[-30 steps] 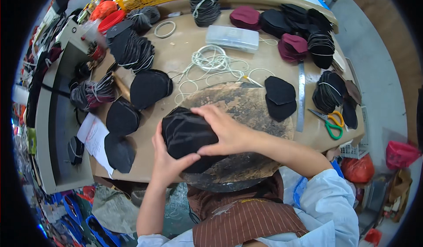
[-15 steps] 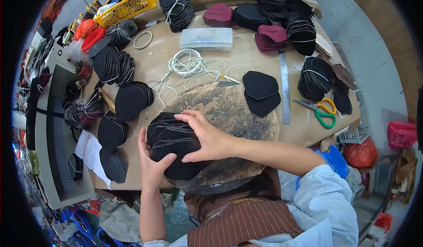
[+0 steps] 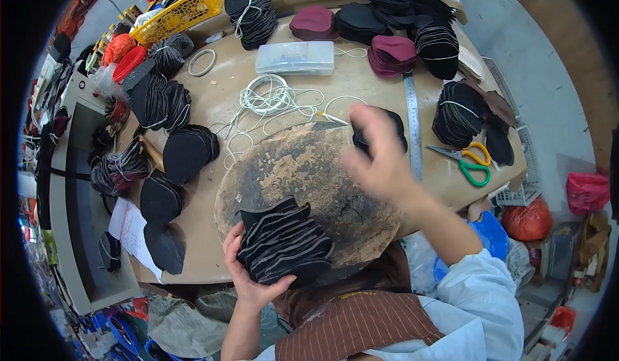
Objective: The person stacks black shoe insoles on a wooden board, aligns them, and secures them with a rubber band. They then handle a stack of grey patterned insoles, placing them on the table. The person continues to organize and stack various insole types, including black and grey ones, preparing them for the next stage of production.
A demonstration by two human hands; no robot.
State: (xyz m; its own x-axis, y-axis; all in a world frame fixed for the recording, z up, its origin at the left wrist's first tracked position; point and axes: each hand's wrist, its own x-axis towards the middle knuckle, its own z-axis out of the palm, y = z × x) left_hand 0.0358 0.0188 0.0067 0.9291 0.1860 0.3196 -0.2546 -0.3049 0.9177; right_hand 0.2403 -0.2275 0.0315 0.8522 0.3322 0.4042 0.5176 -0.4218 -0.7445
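Observation:
At the near edge of a round, worn wooden block (image 3: 290, 158), my left hand (image 3: 248, 287) grips a thick stack of black cut pieces (image 3: 284, 242). The stack is tilted and fanned, so its layered edges show. My right hand (image 3: 380, 161), somewhat blurred, is off the stack, thumb and fingers apart with nothing seen between them. It hovers over the block's right side and partly covers a few flat black pieces (image 3: 395, 129). Whether it touches them I cannot tell.
Black stacks (image 3: 190, 153) line the left side; black and maroon stacks (image 3: 392, 57) lie at the back. White cord (image 3: 271, 97) is coiled behind the block, near a clear plastic box (image 3: 295, 58). Rightward are a steel ruler (image 3: 413, 126) and scissors (image 3: 474, 164).
My right hand has let go of the black stack and moved right toward the flat pieces. My left hand has shifted the stack right and nearer, tilting it so its edges show.

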